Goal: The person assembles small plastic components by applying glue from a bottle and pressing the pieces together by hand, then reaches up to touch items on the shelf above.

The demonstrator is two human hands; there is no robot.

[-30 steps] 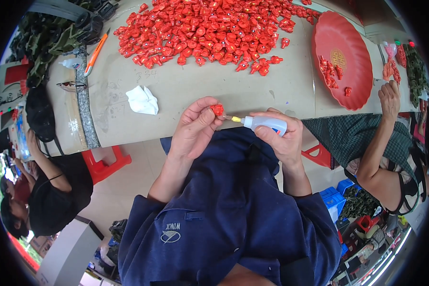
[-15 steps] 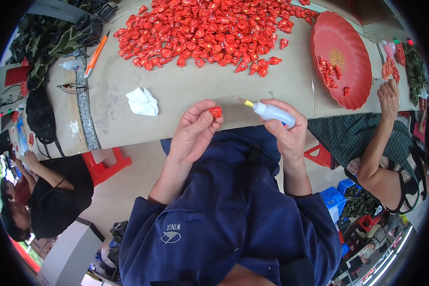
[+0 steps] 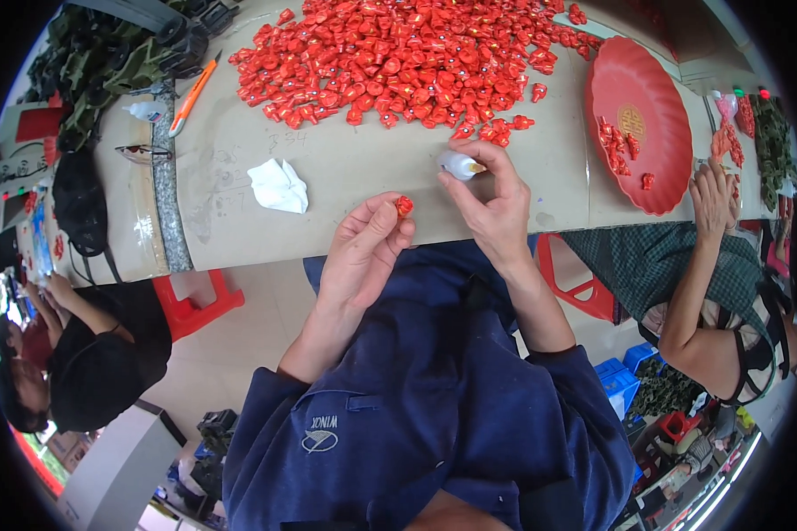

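Pinched between the thumb and fingers of my left hand (image 3: 359, 252) is a small glossy red figure-like piece (image 3: 404, 205), just above the table's near edge. My right hand (image 3: 498, 208) grips a small white squeeze bottle (image 3: 457, 165) with a yellowish nozzle, its fingers curled around the body. The bottle lies sideways in the grip, nozzle toward my right palm, apart from the piece. Beyond both hands spreads a big heap of similar red pieces (image 3: 390, 66), a few of them lying close past the bottle.
A scalloped red tray (image 3: 651, 173) with several red pieces stands on the right. Crumpled white tissue (image 3: 279, 186), an orange cutter knife (image 3: 195, 96), glasses (image 3: 144, 154) and another small bottle (image 3: 145, 111) lie on the left. Co-workers sit on both sides; a hand (image 3: 711, 199) works beyond the tray.
My right hand has moved left and away from me, and the bottle has turned so its nozzle points right instead of toward the piece. My left hand still holds the red piece.
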